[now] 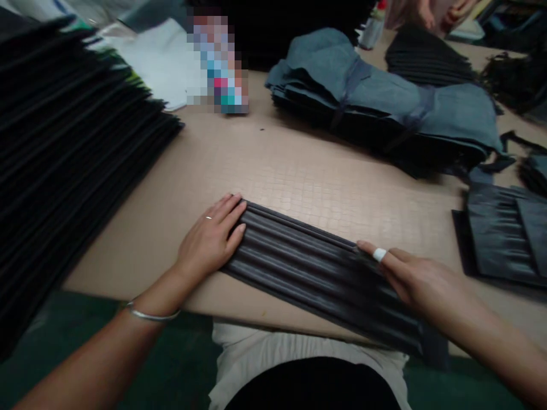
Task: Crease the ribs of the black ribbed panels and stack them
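Observation:
A long black pleated fabric piece (307,267) lies across the near edge of the tan table (299,171). My left hand (211,239), with a ring on one finger and a silver bangle at the wrist, rests flat on the left end of the fabric with fingers together. My right hand (414,279), with a white band on one finger, lies flat on the right end. Neither hand grips anything; both press down on the pleats.
A tall stack of black pleated pieces (64,148) fills the left side. A grey-blue fabric pile (376,97) sits at the back right. More black pieces (504,239) lie at the right edge. Another person's hands (440,14) show at the far top right.

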`<action>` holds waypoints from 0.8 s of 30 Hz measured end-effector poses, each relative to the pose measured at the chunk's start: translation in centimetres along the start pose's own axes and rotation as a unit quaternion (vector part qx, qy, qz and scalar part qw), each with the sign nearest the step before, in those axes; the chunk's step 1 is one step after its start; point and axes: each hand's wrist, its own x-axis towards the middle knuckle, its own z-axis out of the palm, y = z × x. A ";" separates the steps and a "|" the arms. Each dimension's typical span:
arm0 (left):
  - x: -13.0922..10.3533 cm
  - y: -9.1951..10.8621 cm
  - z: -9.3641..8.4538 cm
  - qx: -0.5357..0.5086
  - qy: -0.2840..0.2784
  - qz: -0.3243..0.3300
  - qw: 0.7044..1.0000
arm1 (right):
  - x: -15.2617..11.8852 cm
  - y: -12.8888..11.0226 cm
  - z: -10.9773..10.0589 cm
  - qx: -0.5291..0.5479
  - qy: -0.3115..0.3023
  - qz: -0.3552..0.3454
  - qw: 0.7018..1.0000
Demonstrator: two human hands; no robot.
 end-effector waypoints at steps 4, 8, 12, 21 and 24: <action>0.0 0.4 -0.2 -0.002 -0.007 -0.016 1.000 | 11.0 -8.1 -1.5 0.070 -0.023 -0.049 0.996; 0.0 0.7 -0.4 -0.014 -0.023 -0.031 0.999 | 18.3 -13.0 -3.1 0.068 -0.013 -0.101 0.992; 0.0 0.7 -0.5 -0.021 -0.039 -0.038 0.998 | 21.2 -14.2 -4.7 0.056 -0.038 -0.134 0.989; 0.2 0.4 -0.3 -0.035 -0.031 -0.038 0.998 | 17.2 -9.0 -7.5 0.020 -0.148 -0.136 0.979; 0.2 0.2 -0.3 -0.040 -0.030 -0.037 0.998 | 13.0 -4.9 -6.5 0.020 -0.172 -0.130 0.976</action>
